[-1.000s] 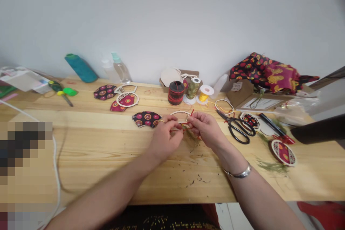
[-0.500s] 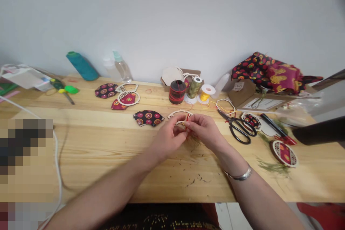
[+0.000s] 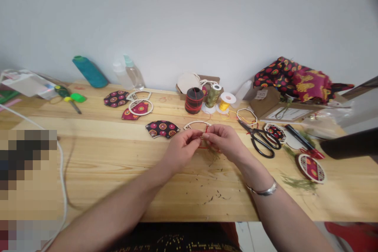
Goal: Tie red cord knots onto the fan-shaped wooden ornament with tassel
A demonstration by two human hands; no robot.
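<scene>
Fingertips of the left hand (image 3: 183,147) and right hand (image 3: 225,141) meet, pinching a thin red thread (image 3: 206,130) at the arched pale wooden frame (image 3: 195,125) lying on the pine table (image 3: 118,165) — a knot seems under way; pulling it snug likely comes next. Black-handled scissors (image 3: 260,138) wait just right.

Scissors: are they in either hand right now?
No, the black scissors lie on the table beside the right hand, and both hands pinch red thread.
</scene>
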